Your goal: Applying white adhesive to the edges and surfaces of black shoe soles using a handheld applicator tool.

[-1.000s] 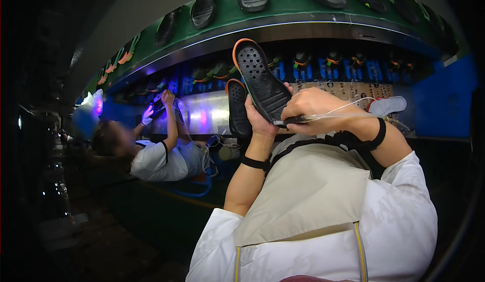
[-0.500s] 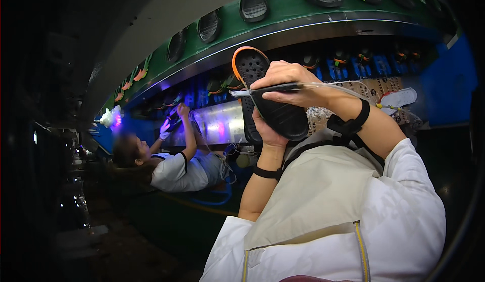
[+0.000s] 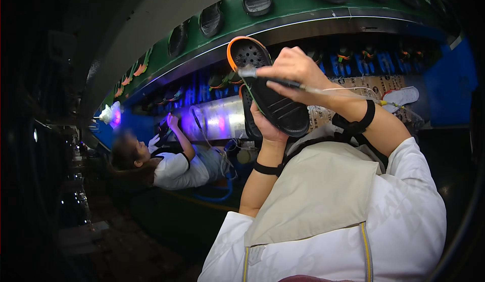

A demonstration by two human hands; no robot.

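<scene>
My left hand (image 3: 269, 126) is closed around the near end of a black shoe sole (image 3: 283, 107) and holds it up at a slant. The sole has an orange rim and round holes at its far end. My right hand (image 3: 295, 75) grips a dark-handled brush (image 3: 285, 82) with a thin clear tube running back from it. The brush's pale bristles (image 3: 247, 72) rest on the sole near the edge of the holed part. Just behind and left of it, partly hidden, is a second black sole (image 3: 247, 107) with an orange edge.
A green conveyor belt (image 3: 232, 27) carrying several black soles curves across the far side. Beneath it are a metal work surface (image 3: 222, 120), brown printed paper (image 3: 389, 84) and a white sole-shaped piece (image 3: 401, 98). A co-worker (image 3: 174, 170) sits at left near a glowing lamp (image 3: 112, 115).
The brush has turned and its bristles have shifted down onto the sole's surface. My right hand has risen slightly and turned. At left, the co-worker's hands have moved lower.
</scene>
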